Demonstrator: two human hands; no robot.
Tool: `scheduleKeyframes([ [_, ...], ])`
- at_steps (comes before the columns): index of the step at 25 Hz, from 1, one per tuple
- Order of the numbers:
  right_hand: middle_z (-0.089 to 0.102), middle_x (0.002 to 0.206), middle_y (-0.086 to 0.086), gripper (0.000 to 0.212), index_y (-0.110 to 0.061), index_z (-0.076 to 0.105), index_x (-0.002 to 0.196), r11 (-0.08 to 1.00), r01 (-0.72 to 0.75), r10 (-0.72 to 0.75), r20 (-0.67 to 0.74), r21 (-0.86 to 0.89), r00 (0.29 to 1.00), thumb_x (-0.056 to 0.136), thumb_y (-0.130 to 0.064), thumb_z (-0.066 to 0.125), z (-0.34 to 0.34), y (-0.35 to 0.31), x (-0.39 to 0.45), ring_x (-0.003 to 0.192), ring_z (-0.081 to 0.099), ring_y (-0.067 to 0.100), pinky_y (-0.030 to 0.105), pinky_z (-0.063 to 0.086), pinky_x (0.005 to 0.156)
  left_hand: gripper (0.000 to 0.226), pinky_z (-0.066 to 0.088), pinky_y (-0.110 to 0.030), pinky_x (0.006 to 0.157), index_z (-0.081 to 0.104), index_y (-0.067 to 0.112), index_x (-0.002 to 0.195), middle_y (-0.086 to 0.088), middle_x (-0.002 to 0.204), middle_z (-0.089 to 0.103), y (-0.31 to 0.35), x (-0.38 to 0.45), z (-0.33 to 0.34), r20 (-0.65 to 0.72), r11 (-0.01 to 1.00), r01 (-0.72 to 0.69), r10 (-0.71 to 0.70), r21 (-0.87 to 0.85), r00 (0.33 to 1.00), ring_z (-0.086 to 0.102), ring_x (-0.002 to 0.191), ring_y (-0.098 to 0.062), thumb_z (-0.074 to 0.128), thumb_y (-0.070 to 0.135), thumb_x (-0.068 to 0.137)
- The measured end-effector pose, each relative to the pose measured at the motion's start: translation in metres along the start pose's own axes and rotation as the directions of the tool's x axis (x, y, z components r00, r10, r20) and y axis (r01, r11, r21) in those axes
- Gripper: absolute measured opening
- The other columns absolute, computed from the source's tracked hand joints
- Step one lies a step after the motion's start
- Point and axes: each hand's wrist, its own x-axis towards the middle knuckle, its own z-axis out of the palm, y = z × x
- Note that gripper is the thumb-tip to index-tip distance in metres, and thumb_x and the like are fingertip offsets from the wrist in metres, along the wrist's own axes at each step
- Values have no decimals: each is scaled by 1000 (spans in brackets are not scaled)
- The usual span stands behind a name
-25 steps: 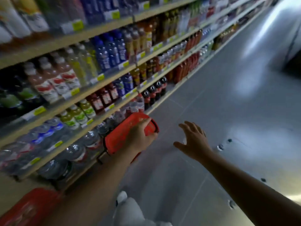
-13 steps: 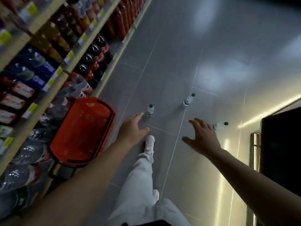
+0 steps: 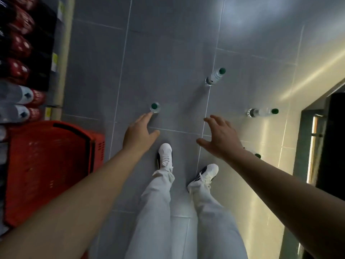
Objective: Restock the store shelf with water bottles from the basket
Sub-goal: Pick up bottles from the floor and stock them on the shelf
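Several clear water bottles with green caps stand on the grey tiled floor: one (image 3: 155,107) straight ahead, one (image 3: 215,76) farther right, one (image 3: 262,111) at the right. A fourth green cap (image 3: 257,156) peeks out beside my right forearm. My left hand (image 3: 140,134) reaches out with straight fingers, its fingertips just short of the nearest bottle. My right hand (image 3: 220,137) hovers with fingers spread and holds nothing. The red basket (image 3: 50,165) sits on the floor at my left, against the store shelf (image 3: 59,58).
The shelf's bottom row holds dark soda bottles with red labels (image 3: 16,43) and clear bottles (image 3: 15,101). My feet in white shoes (image 3: 165,156) stand between the hands. A dark doorway or cabinet (image 3: 334,146) lies at the right edge.
The view tilted from the shelves down to the floor. My left hand left the basket rim and reached toward the nearest bottle; the right hand stayed open and spread.
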Motion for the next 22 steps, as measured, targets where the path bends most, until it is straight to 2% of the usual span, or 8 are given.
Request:
scheduleKeyframes([
  [5,29,158,5,80,-23,30,151,999,46,-45,75,-12,996,86,-56,63,93,20,114,146,21,29,45,19,119,73,33,-33,113,36,23,151,-5,158,35,-53,97,82,69,996,9,-14,85,997,37,143,-25,69,29,87],
  [10,32,155,7,79,-20,33,149,997,77,-78,76,22,994,86,-55,63,185,39,206,145,23,30,45,20,119,74,37,-39,109,27,35,153,-7,162,24,-96,196,136,2,988,38,-39,150,999,36,142,-30,65,30,90],
  [12,33,154,7,79,-20,34,149,996,74,-77,79,49,994,85,-56,63,215,50,230,145,24,30,44,21,119,68,37,-37,109,36,32,150,-9,156,36,-110,232,152,-7,985,21,-20,170,1000,40,139,-30,66,29,89],
  [15,35,153,7,79,-19,36,148,995,60,-67,78,85,995,84,-57,62,245,70,243,144,26,29,43,21,119,45,44,-35,96,58,21,133,-11,132,61,-115,256,172,-21,973,-14,20,231,1000,57,119,-33,66,19,88],
  [18,35,153,6,78,-20,35,148,992,5,-16,90,125,996,85,-58,61,257,100,231,143,27,28,43,22,119,35,47,-36,87,63,18,122,-12,120,66,-99,249,190,-63,966,-4,21,258,998,60,107,-35,64,13,87],
  [22,32,155,7,79,-20,33,149,980,-81,61,113,180,992,86,-58,60,249,155,186,144,28,28,43,22,119,33,47,-37,84,64,16,119,-13,116,66,-52,214,222,15,962,-97,97,256,995,61,103,-35,63,10,86],
])
